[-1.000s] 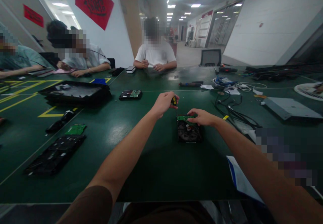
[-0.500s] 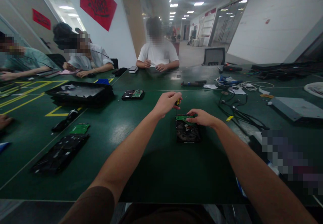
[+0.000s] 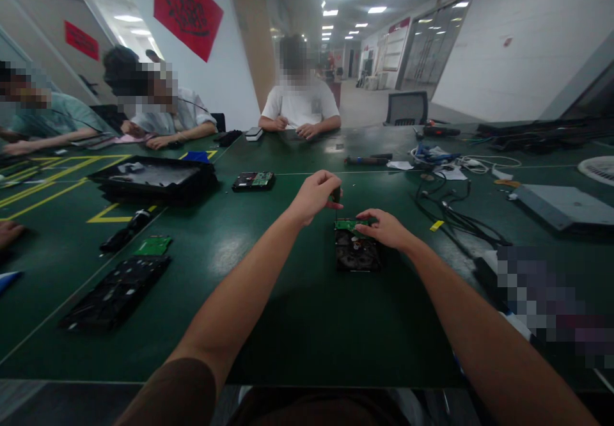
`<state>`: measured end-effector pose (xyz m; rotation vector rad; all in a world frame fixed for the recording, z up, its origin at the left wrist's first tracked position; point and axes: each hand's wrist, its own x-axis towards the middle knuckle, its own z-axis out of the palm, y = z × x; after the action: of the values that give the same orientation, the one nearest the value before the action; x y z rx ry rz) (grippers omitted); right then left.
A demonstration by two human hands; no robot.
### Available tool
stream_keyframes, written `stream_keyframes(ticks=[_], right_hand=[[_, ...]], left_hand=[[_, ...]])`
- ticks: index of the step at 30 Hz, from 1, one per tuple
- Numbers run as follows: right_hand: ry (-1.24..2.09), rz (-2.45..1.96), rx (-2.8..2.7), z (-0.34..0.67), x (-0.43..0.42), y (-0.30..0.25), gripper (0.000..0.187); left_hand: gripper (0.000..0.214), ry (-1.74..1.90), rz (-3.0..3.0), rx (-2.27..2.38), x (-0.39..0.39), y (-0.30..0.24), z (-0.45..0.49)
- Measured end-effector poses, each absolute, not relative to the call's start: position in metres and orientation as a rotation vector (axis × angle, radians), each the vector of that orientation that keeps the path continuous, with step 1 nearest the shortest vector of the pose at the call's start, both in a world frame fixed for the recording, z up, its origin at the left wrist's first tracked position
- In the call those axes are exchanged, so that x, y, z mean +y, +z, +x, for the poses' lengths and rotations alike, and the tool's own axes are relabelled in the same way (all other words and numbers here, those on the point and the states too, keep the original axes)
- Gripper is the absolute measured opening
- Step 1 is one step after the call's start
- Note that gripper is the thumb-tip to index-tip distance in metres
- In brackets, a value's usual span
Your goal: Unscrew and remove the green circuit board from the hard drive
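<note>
A hard drive lies on the green table in front of me, its green circuit board facing up at the far end. Pinched upright in my left hand is a screwdriver; its thin shaft points down at the board's left corner, though whether the tip sits in a screw is too small to tell. My right hand grips the drive's far right side, with the thumb lying over the board and the fingers curled at the far edge.
To the left lie another drive with a loose green board, a black tray and a further hard drive. Cables and a grey metal box are on the right. Several people sit around the table.
My left hand has turned slightly around the screwdriver handle, so its yellow part no longer shows. The right hand and the hard drive stay almost where they were.
</note>
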<state>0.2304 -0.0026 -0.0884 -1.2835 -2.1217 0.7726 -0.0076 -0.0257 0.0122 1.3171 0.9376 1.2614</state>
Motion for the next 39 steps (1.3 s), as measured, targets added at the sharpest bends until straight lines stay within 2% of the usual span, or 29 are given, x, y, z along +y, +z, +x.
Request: stream_keyframes(ticks=[16, 24, 31, 39], right_hand=[[0.720, -1.332, -2.114, 0.2296, -0.0054, -0.0892, 0.039], [0.715, -1.304, -2.103, 0.2313, -0.0029, -0.0945, 0.039], [0.707, -1.316, -2.130, 0.2330, -0.0024, -0.0941, 0.039], [0.729, -1.313, -2.126, 0.2334, -0.0029, -0.0936, 0.041]], left_hand=[[0.026, 1.179, 1.322, 0.928, -0.0291, 0.0162, -0.0084], [0.017, 1.241, 1.120, 0.858, -0.0215, 0.0075, -0.0062], [0.026, 1.254, 1.318, 0.962, -0.0226, 0.0085, -0.0087], [0.018, 1.218, 1.110, 0.825, -0.0230, 0.0075, -0.0042]])
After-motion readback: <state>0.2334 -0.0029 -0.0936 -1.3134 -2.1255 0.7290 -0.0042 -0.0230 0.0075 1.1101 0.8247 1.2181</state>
